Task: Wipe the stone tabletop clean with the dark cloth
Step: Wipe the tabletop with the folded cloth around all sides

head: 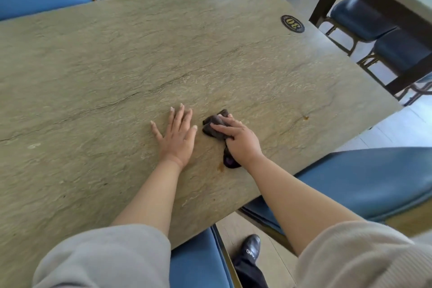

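- The dark cloth (216,127) lies bunched on the stone tabletop (117,58), toward the near right part of the slab, with a tail of it trailing back under the wrist and poking out at the heel of the palm
- The right hand (238,139) presses down on top of it, fingers (223,127) curled over the wad and gripping it; the crumpled front of the cloth sticks out past the fingertips and to their left, and one fingertip shows at its far edge
- The left hand (178,133) rests flat on the stone just beside the cloth, fingers spread and loose, holding nothing; its thumb tip comes close to the cloth but stays apart from it
- A small brownish smear (221,167) sits on the stone right next to the trailing end of the cloth, on its near side
- Another small orange-brown spot (305,117) marks the surface well to the right, near the table's right edge
- A dark oval badge (292,23) with the number 30 sits near the far right corner of the tabletop
- Both forearms are bare, with pale grey sleeves (105,257) pushed up
- Blue padded chairs (364,177) stand around the table, and a black shoe (252,246) shows on the floor below the near edge
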